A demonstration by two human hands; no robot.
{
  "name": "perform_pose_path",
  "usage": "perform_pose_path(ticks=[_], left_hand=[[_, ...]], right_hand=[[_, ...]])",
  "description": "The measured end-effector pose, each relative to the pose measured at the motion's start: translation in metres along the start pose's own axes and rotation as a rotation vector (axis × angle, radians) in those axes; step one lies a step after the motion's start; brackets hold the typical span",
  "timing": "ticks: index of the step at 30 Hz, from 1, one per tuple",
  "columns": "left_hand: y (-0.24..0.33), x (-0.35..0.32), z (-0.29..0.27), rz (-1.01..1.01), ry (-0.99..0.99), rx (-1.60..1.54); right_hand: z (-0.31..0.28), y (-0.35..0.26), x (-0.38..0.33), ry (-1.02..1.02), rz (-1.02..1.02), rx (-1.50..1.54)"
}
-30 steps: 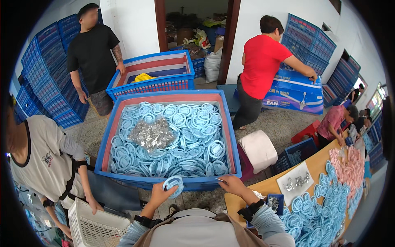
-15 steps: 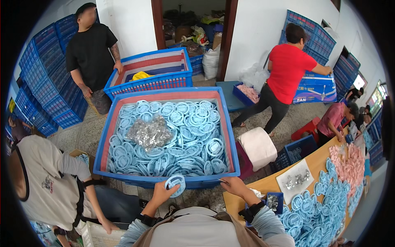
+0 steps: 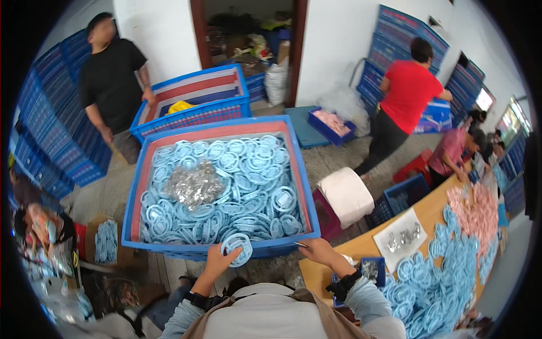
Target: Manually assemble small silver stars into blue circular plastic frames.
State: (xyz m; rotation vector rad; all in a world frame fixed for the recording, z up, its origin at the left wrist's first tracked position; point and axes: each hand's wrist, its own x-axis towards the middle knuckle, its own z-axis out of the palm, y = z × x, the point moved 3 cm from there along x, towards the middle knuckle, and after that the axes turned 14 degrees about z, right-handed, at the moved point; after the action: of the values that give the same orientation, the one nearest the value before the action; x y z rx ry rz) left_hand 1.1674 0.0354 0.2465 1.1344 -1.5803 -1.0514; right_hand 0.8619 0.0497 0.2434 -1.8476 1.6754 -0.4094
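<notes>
the left hand (image 3: 219,262) pinches a light-blue round plastic piece (image 3: 239,248) between thumb and fingers, holding it tilted up in front of the near rim of a large blue plastic crate (image 3: 220,245). the right hand (image 3: 320,252), off to the right near the same rim, is closed around a slim, thin-tipped object (image 3: 301,244) that points left toward the piece; too little of it shows to tell its exact kind. the two hands are well apart.

the crate has a striped lining and is heaped with similar light-blue round pieces (image 3: 237,164). on top of the heap, left of its middle, lies a clear bag of small shiny metal parts (image 3: 195,185). just behind stands a second blue crate (image 3: 195,116) with a yellow item (image 3: 180,107) inside; a person in a black t-shirt (image 3: 113,79) rests a hand on its rim.

to the right, a wooden counter (image 3: 361,246) carries a pile of light-blue pieces (image 3: 429,288), a pile of pink pieces (image 3: 477,212), a white sheet (image 3: 389,240) with metal parts on it, and a small blue bin (image 3: 381,264) of metal parts. a white-covered stool (image 3: 345,195) stands between the big crate and the counter. farther back, a person in a red shirt (image 3: 407,93) reaches toward a blue box (image 3: 433,117).
</notes>
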Motion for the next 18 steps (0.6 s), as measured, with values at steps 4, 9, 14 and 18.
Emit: perform_pose_path(ticks=[4, 9, 14, 18], left_hand=[[0.009, 0.017, 0.001, 0.012, -0.062, 0.134], [-0.011, 0.053, 0.014, 0.093, -0.277, 0.208], [-0.008, 0.098, 0.047, 0.150, -0.410, 0.106], [0.008, 0.124, 0.090, 0.142, -0.621, 0.044]], right_hand=[[-0.006, 0.004, -0.001, 0.050, -0.008, -0.001], [-0.022, 0.021, -0.018, 0.182, 0.195, 0.001], [-0.028, 0.023, -0.054, 0.314, 0.428, 0.015], [-0.024, 0.021, -0.083, 0.443, 0.570, 0.030]])
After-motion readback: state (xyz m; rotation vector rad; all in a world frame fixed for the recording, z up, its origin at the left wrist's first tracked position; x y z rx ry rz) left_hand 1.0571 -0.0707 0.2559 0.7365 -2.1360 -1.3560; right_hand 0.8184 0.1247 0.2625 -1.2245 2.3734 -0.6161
